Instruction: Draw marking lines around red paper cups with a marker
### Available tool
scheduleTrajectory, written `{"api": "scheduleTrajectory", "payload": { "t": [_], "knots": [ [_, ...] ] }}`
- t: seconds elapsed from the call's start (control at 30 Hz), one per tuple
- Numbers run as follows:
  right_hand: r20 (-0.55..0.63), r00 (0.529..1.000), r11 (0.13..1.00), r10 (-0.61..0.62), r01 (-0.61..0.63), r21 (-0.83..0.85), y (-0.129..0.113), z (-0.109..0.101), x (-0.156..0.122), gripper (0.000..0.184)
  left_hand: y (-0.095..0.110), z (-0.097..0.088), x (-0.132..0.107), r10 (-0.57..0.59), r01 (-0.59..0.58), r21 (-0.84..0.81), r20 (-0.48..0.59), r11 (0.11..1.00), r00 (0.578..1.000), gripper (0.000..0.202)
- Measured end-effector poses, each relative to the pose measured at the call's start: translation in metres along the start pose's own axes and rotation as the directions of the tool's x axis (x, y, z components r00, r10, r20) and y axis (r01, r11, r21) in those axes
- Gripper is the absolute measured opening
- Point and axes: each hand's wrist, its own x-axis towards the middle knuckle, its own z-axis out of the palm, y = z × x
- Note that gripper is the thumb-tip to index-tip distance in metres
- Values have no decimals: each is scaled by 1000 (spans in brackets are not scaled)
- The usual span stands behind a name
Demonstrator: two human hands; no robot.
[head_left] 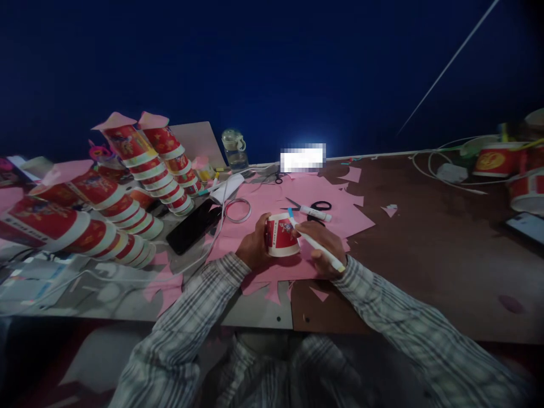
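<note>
A red and white paper cup (282, 233) is in my left hand (256, 242), whose fingers wrap its left side. The cup sits upside down, its wide rim low. My right hand (323, 245) is closed on a white marker (321, 251), which slants up to the left. A blue piece (290, 213), apparently the marker's tip, shows at the cup's upper right edge. Beneath both hands lies a pink paper sheet (352, 218). Just beyond the cup are black-handled scissors (321, 206) and another white marker (317, 213), lying close together.
Stacked paper-cup towers (144, 164) with pink cone tops stand at left. Near them lie a black phone (193, 226), a tape roll (238, 210) and a white cable (221, 226). A clear bottle (235, 150) stands behind. More cups (497, 159) and another phone (527, 229) are at right.
</note>
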Motion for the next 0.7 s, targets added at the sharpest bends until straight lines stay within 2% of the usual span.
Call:
{"api": "scheduleTrajectory", "payload": {
  "t": [0.1, 0.2, 0.3, 0.4, 0.7],
  "knots": [
    [-2, 999, 996, -43, 43, -72, -5, 5, 2, 45, -3, 1, 0, 58, -53, 163, -28, 985, 998, 111],
    [-38, 995, 991, -91, 87, -98, -7, 7, 4, 38, -9, 3, 0, 90, -81, 255, -24, 964, 996, 110],
    [-25, 999, 992, -40, 36, -124, -8, 6, 3, 34, -12, 4, -1, 126, -112, 351, -18, 930, 992, 106],
    [-19, 999, 987, 33, -35, -157, -11, 4, 3, 28, -13, 4, 0, 176, -162, 392, -1, 906, 984, 107],
    [-26, 1000, 987, 1, -5, -159, -11, 5, 6, 22, -15, 4, -1, 278, -241, 482, -5, 842, 961, 98]
  ]
}}
